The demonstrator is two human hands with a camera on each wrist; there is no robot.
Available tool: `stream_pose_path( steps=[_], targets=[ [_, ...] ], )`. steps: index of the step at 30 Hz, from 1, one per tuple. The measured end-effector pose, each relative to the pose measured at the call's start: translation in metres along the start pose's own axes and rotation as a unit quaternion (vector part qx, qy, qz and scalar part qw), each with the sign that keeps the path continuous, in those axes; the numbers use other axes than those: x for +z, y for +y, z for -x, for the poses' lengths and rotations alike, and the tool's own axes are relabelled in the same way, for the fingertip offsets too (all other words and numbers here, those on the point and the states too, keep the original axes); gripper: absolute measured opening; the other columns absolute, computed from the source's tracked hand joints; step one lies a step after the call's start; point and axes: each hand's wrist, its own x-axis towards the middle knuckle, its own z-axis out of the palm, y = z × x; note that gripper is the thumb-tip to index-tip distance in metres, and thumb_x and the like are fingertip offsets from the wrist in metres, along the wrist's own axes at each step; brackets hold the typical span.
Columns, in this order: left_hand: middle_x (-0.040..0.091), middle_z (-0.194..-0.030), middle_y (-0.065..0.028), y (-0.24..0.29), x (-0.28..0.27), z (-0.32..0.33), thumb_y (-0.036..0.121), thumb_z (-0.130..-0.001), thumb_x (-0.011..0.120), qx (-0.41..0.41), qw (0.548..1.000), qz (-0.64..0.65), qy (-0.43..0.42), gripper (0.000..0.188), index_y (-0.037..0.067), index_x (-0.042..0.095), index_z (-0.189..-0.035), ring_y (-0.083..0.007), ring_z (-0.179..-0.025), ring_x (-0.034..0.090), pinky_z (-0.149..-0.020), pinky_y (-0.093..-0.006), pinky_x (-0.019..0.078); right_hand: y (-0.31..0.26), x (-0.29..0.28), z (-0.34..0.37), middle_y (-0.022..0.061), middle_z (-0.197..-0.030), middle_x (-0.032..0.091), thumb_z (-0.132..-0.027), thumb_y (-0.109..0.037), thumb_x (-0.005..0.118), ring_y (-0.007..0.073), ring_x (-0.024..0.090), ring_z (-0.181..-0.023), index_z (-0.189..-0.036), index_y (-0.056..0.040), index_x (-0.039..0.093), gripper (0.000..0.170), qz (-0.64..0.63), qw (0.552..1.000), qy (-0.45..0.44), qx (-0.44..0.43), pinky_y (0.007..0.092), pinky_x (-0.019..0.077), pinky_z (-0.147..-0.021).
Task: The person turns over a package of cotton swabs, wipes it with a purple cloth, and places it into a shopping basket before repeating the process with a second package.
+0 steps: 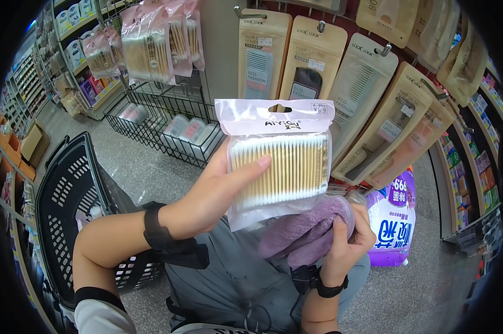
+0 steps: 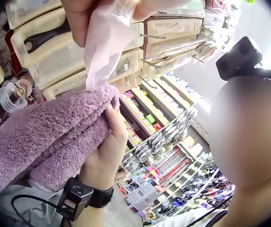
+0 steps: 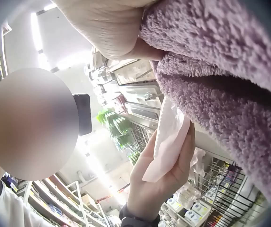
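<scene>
The L hand [image 1: 209, 195] grips the cotton swab pack [image 1: 279, 167] by its left side, thumb across the front, fingers behind; the R hand [image 1: 346, 242] pinches the folded purple towel [image 1: 312, 225], thumb pressed into the pile. The pack is roughly upright in front of the chest, w/ the towel by its lower R corner; can't tell if they touch. The pack looks light: thin, slick plastic film that'd crinkle & slip a bit, swabs inside prob. bendy & easy to snap if squeezed hard. Best hold: flat across the swab rows or by the header w/ its cut-out slot, not the loose bottom film. The towel looks soft, limp & plush, not fragile, w/ good grip; a bunched fold is the place to take it, as a single edge would let the rest droop. As for containers, the black shopping basket [image 1: 108, 186] to the person's L has a few pale items inside, too hidden to ID. The wire basket [image 1: 151, 146] on the display holds small cylindrical pkgs [image 1: 187, 133], white w/ pink labels, below hanging swab packs [image 1: 145, 47]. Combs in pkts [image 1: 257, 72] hang on hooks; a purple-&-white bag [image 1: 393, 222] sits on the floor, R side.
</scene>
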Motion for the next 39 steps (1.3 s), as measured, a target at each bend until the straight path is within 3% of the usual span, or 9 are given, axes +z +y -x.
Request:
stream_pose_path(
  steps=[6, 13, 19, 23, 28, 31, 39],
  targets=[
    [0.05, -0.119, -0.0107, 0.001, -0.001, -0.001, 0.015, -0.091, 0.05, 0.003, 1.0, 0.0, -0.004, 0.042, 0.002, 0.033, -0.127, -0.0172, -0.107, 0.053, -0.09, -0.0315, 0.0455, 0.004, -0.005, -0.006, 0.0084, -0.083, 0.055, -0.073, 0.001, 0.055, 0.0148, 0.051, -0.077, -0.087, 0.0102, 0.06, 0.018, 0.0, 0.999, 0.051, -0.012, 0.024, 0.04, -0.073],
    [0.051, -0.119, -0.0103, 0.002, -0.001, 0.0, 0.014, -0.091, 0.05, -0.003, 1.0, 0.006, -0.003, 0.042, 0.003, 0.033, -0.128, -0.0174, -0.107, 0.054, -0.09, -0.0315, 0.0463, 0.001, -0.01, -0.012, 0.0064, -0.081, 0.053, -0.075, 0.002, 0.051, 0.0135, 0.049, -0.074, -0.085, 0.0096, 0.057, 0.014, -0.059, 0.983, 0.173, 0.018, 0.0239, 0.0389, -0.072],
    [0.051, -0.119, -0.0105, 0.0, 0.002, 0.0, 0.013, -0.091, 0.05, 0.008, 1.0, 0.005, 0.005, 0.041, 0.002, 0.034, -0.127, -0.0173, -0.107, 0.054, -0.09, -0.0312, 0.0465, 0.007, -0.009, -0.008, 0.0078, -0.082, 0.054, -0.074, 0.002, 0.054, 0.0154, 0.05, -0.075, -0.085, 0.0089, 0.057, 0.014, 0.023, 0.999, 0.044, -0.02, 0.0241, 0.0393, -0.072],
    [0.052, -0.117, -0.0105, 0.001, 0.001, 0.0, 0.012, -0.091, 0.051, 0.02, 1.0, 0.01, 0.02, 0.04, 0.002, 0.035, -0.126, -0.0174, -0.106, 0.054, -0.089, -0.0313, 0.047, 0.0, 0.001, -0.002, 0.0109, -0.074, 0.055, -0.065, 0.002, 0.06, 0.0185, 0.054, -0.068, -0.08, 0.0072, 0.06, 0.016, 0.035, 0.993, -0.059, -0.091, 0.0249, 0.0417, -0.063],
    [0.053, -0.116, -0.0116, 0.001, 0.0, -0.001, 0.011, -0.09, 0.051, 0.016, 1.0, 0.012, 0.022, 0.039, 0.001, 0.035, -0.125, -0.0186, -0.104, 0.056, -0.087, -0.0319, 0.0487, 0.0, 0.007, -0.006, 0.01, -0.067, 0.054, -0.059, 0.005, 0.059, 0.0208, 0.052, -0.053, -0.077, 0.0046, 0.061, 0.018, 0.082, 0.972, -0.087, -0.204, 0.0257, 0.0402, -0.05],
    [0.052, -0.116, -0.0131, 0.003, 0.001, -0.002, 0.01, -0.091, 0.05, -0.003, 0.999, 0.03, 0.018, 0.039, 0.0, 0.033, -0.125, -0.02, -0.104, 0.057, -0.086, -0.033, 0.0506, 0.004, 0.009, -0.006, 0.0094, -0.068, 0.055, -0.056, 0.005, 0.059, 0.0229, 0.053, -0.054, -0.077, 0.0031, 0.061, 0.021, 0.137, 0.951, -0.097, -0.261, 0.028, 0.0397, -0.049],
    [0.051, -0.118, -0.0139, 0.0, 0.002, -0.001, 0.009, -0.091, 0.049, -0.006, 1.0, 0.017, 0.009, 0.042, 0.001, 0.029, -0.127, -0.0218, -0.105, 0.057, -0.086, -0.0339, 0.051, 0.006, 0.019, 0.0, 0.0082, -0.065, 0.052, -0.053, 0.003, 0.059, 0.0237, 0.049, -0.051, -0.079, 0.0012, 0.062, 0.026, 0.22, 0.926, -0.105, -0.29, 0.0308, 0.0383, -0.047]
  ],
)
